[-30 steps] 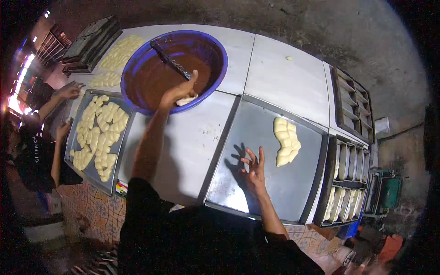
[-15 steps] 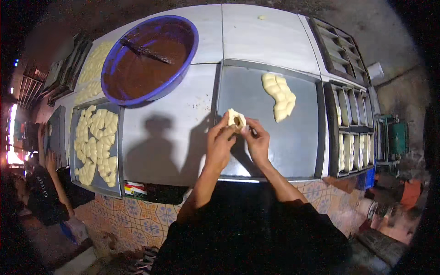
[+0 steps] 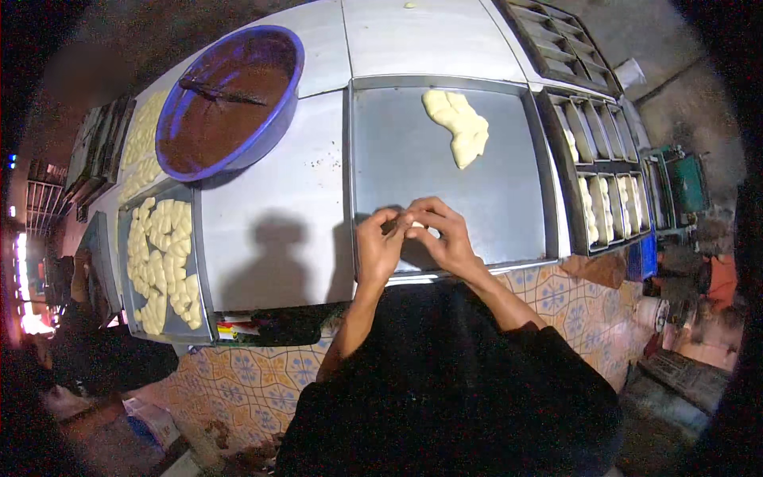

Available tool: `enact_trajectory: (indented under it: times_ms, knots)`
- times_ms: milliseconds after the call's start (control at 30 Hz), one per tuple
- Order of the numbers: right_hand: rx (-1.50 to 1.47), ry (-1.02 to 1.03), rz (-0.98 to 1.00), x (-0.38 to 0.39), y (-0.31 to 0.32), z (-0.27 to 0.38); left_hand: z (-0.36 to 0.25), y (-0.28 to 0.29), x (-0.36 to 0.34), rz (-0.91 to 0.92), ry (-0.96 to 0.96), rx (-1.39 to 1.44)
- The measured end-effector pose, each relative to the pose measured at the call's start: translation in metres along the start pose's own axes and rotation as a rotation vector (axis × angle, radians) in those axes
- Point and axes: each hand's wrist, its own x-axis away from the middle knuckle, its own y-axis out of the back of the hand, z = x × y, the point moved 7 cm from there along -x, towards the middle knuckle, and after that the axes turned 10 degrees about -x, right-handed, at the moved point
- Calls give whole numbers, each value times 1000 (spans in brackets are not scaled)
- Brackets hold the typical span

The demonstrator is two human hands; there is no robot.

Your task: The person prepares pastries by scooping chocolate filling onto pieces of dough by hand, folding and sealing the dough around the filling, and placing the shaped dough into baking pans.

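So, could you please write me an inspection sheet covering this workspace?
Surface: white tiled tabletop; dark specks beside the large grey metal tray.
Work things: small pale dough piece, mostly hidden; knobbly pale dough slab on that tray; round blue plastic basin holding brown contents and a dark stick-shaped tool.
Clutter: tiny pale scrap at the tabletop's far side.
Hands: left hand and right hand meet around the dough piece.
Cables: thin dark line at right; cannot tell whether it is a cable.
Surroundings: orange-and-blue patterned floor; dark-framed metal loaf tins at right, some holding dough.
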Motion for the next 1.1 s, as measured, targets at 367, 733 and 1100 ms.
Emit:
enact_trajectory:
  times_ms: [367, 733, 1100]
  knots:
    - [-549, -764, 308, 33, -1, -64, -12, -12, 9, 57, -64, 432]
    - [-8, -324, 28, -34, 64, -131, 46, -46, -15, 73, 335, 304]
    - [642, -159, -633, -56, 177, -126, 44, -17, -29, -102, 170, 35]
